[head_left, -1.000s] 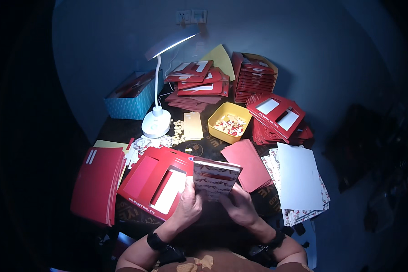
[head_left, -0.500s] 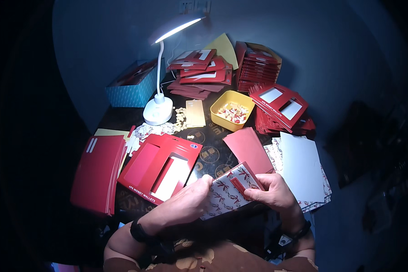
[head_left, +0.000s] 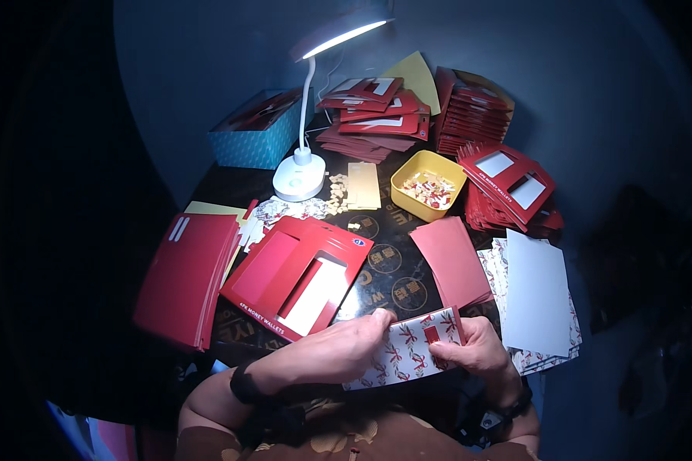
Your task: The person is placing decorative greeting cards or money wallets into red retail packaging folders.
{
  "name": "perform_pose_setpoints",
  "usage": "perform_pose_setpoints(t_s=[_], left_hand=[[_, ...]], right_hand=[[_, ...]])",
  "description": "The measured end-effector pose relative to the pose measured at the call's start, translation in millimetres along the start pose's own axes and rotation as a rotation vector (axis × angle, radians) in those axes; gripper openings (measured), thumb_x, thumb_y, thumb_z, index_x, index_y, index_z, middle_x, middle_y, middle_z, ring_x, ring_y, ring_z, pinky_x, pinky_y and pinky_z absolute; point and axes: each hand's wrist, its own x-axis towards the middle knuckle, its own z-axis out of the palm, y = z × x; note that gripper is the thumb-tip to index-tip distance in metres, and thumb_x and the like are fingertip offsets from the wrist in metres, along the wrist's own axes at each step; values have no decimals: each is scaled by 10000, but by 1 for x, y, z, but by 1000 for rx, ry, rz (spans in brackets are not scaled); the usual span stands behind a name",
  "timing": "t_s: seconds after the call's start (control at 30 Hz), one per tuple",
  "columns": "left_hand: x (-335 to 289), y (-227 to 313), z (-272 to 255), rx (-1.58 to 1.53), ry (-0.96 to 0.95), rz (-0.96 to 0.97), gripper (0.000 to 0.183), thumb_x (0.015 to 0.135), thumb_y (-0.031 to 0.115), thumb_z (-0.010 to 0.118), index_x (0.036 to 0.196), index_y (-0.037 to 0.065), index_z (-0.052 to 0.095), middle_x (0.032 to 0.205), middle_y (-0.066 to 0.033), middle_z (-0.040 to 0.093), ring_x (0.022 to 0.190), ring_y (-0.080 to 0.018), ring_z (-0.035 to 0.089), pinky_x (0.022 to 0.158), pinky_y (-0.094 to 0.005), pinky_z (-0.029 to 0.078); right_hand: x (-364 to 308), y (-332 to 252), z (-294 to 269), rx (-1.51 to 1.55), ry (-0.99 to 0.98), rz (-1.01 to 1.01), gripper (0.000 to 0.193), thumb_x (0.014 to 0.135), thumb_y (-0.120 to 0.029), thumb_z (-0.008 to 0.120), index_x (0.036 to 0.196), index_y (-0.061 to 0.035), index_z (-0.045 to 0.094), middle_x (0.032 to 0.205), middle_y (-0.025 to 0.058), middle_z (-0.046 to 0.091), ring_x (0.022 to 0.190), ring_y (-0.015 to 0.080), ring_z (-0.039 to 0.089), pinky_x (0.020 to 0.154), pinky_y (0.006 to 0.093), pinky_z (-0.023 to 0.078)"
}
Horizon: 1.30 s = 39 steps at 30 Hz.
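Note:
Between my two hands I hold a white card (head_left: 400, 357) printed with red bows and leafy sprigs, tilted just above the near table edge. It bears a small red label, and a thin red edge shows along its top and right side. My left hand (head_left: 346, 346) is closed at the card's left part, its fingertips together at the upper edge. My right hand (head_left: 480, 352) pinches the right end, thumb on the front beside the label and fingers behind. Left of the card lies a red windowed cardboard sleeve (head_left: 269, 265). A stack of red envelopes (head_left: 451, 257) lies just beyond my right hand.
Red folders (head_left: 184, 280) lie at left; white and patterned cards (head_left: 536, 296) at right. A white lamp (head_left: 300, 177), a yellow bin of small scraps (head_left: 415, 203), a blue box (head_left: 254, 146) and piles of red sleeves (head_left: 373, 127) stand farther back.
The card has turned to lie more level, with its label end lower, and both hands still hold it. The whole scene has shifted right in the picture.

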Motion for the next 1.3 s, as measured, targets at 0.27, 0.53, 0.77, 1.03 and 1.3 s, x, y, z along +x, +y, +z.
perform_pose_setpoints(t_s=[0.27, 0.53, 0.77, 1.03, 1.3], left_hand=[[-44, 44, -24, 362, 512, 573, 329, 872, 87, 670, 1197, 50, 630, 1219, -139, 560, 1131, -333, 557, 1078, -558, 433], [-80, 82, 16, 370, 973, 840, 357, 944, 507, 614, 1087, 182, 649, 930, -11, 485, 861, -197, 520, 997, -660, 495], [-79, 80, 43, 105, 1258, 838, 247, 935, 354, 656, 801, 163, 573, 771, 27, 486, 759, -176, 527, 1000, -651, 480], [-94, 28, 26, 25, 1226, 854, 173, 894, 208, 649, 787, 137, 534, 880, -30, 478, 813, -218, 518, 973, -583, 492], [-51, 14, -51, 358, 1054, 367, 255, 819, 25, 557, 1047, -20, 660, 1065, -177, 612, 1005, -296, 613, 906, -399, 498]], right_hand=[[-6, 1, -6, 186, 320, -216, 193, 906, -15, 635, 1067, 63, 706, 948, 116, 744, 791, 131, 696, 737, 268, 564], [28, 38, -25, 531, 441, -423, 350, 906, -15, 647, 1243, 73, 608, 1115, 155, 715, 924, 192, 715, 861, 344, 585], [35, 52, -27, 545, 438, -413, 368, 912, -42, 658, 1268, 37, 604, 1131, 141, 710, 961, 194, 707, 889, 360, 575], [37, 55, -27, 518, 447, -418, 354, 919, -47, 651, 1261, 29, 600, 1126, 132, 708, 961, 190, 706, 878, 356, 576], [35, 62, -31, 508, 504, -447, 356, 920, -68, 652, 1259, 30, 604, 1128, 123, 707, 966, 185, 695, 886, 347, 560]])
